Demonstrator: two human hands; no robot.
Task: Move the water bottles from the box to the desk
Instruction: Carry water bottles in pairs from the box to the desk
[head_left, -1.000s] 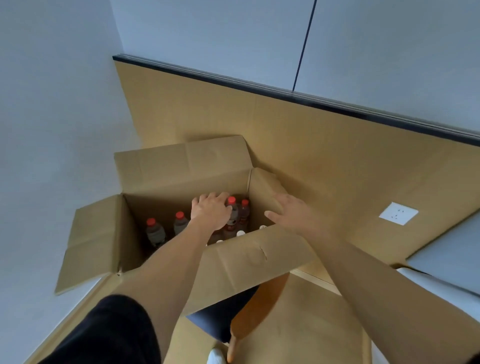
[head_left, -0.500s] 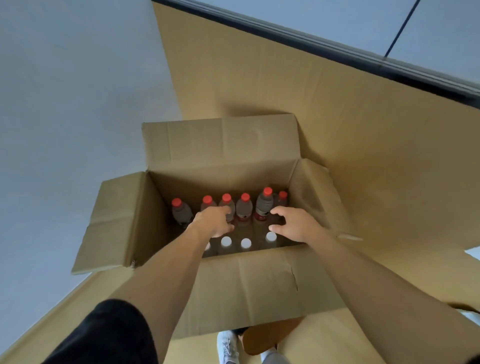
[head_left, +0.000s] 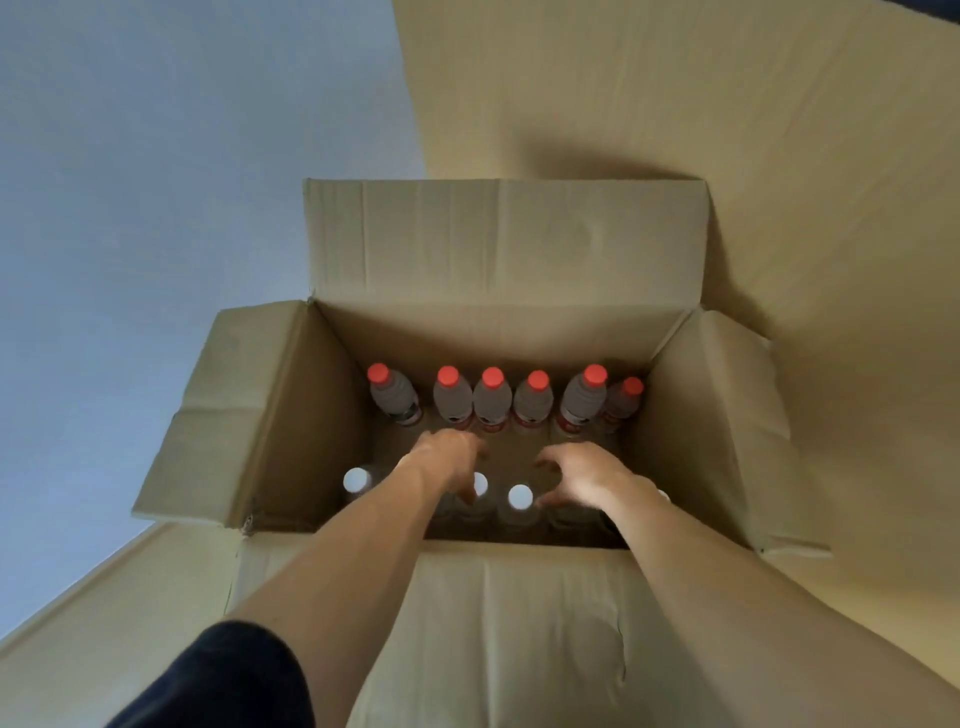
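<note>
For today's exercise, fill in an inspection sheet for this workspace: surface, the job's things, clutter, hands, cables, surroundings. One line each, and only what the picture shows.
Surface: desk not in view; the open cardboard box stands on a tan floor.
Job's things: six red-capped bottles along the far wall; white-capped bottles in the near row, partly hidden by the arms.
Clutter: nothing seen.
Hands: left hand and right hand reach inside the box, fingers curled over the near row; no grip visible.
Cables: nothing seen.
Surroundings: pale wall at left.
</note>
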